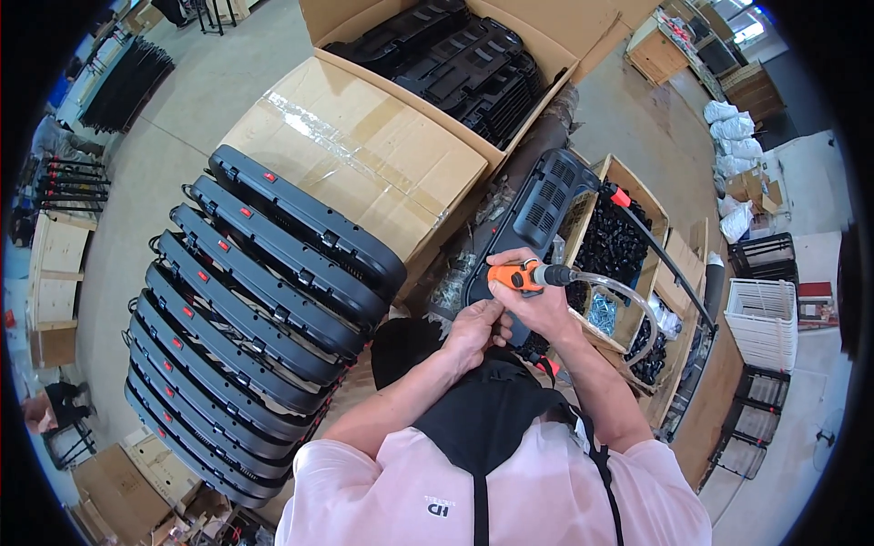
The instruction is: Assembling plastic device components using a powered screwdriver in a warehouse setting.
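Observation:
An orange air screwdriver [517,275] is gripped in my right hand [546,309], with a clear curved hose [628,284] running off its back end to the right. Its tip is hidden from view. Under the tool lies a long dark-grey plastic housing [543,205] with vent slots at its far end, tilted across the work surface. At the near end of this housing, my left hand [473,335] has its fingers pinched together. Whatever they hold is too small or too hidden to name.
Right of the housing stands a wooden bin [657,211] with small black parts, and a compartment of silver screws [602,311]. A black bar with a red end [669,255] crosses it. Left are several stacked grey housings [291,246], a taped carton [364,150] and an open carton of black panels [455,68].

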`<state>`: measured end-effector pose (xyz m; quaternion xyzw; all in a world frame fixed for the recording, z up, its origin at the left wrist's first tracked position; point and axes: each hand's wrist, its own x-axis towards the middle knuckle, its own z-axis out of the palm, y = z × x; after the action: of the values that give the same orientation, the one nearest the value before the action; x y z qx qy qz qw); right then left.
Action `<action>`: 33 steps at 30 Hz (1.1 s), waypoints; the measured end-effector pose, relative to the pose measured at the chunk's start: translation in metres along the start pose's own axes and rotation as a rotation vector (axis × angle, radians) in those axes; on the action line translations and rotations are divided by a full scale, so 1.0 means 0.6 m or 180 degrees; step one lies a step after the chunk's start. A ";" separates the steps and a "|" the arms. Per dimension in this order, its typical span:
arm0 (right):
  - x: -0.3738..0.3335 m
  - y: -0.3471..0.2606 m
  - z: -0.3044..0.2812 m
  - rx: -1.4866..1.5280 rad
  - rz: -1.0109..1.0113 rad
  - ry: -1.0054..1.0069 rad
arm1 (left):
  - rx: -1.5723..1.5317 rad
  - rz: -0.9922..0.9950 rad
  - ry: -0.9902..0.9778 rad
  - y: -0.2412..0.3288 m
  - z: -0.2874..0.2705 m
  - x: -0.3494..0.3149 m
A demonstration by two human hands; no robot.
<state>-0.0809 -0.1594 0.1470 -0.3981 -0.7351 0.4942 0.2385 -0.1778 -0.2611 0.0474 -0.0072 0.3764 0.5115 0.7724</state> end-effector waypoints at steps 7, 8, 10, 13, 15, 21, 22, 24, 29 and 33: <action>0.017 0.008 0.003 0.0012 -0.0014 -0.0259 | -0.0209 0.0043 0.0241 0.042 0.016 -0.021; 0.019 -0.002 0.012 0.0074 -0.0031 -0.0335 | -0.0227 0.0086 0.0329 0.040 0.000 -0.020; 0.012 -0.040 0.019 0.0279 -0.0140 -0.0186 | -0.0609 0.0084 0.0081 0.031 -0.035 -0.011; -0.023 -0.026 -0.036 0.0407 -0.0028 0.0205 | -0.1030 -0.0032 0.0173 0.028 -0.007 0.013; -0.047 -0.061 -0.064 0.0693 0.0064 0.0473 | -0.1175 -0.0080 0.0078 0.015 0.005 0.048; -0.048 -0.037 -0.055 0.1011 0.0021 0.0328 | -0.1740 0.0118 0.0199 0.036 -0.009 0.054; -0.045 -0.036 -0.064 0.0996 -0.0006 0.0327 | -0.1763 0.0197 0.0187 0.040 0.000 0.051; -0.041 -0.029 -0.084 0.0996 -0.0055 0.0352 | -0.1751 0.0281 0.0164 0.048 0.016 0.050; -0.039 -0.013 -0.153 0.1067 -0.0323 0.0253 | -0.1532 0.0351 0.0091 0.042 0.077 0.080; -0.049 0.026 -0.217 0.1128 -0.0500 0.0336 | -0.1360 0.0339 0.0078 0.026 0.130 0.111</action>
<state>0.0382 -0.1108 0.1857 -0.3166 -0.6519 0.5742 0.3808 -0.1326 -0.1702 0.0698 -0.1570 0.2687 0.6196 0.7206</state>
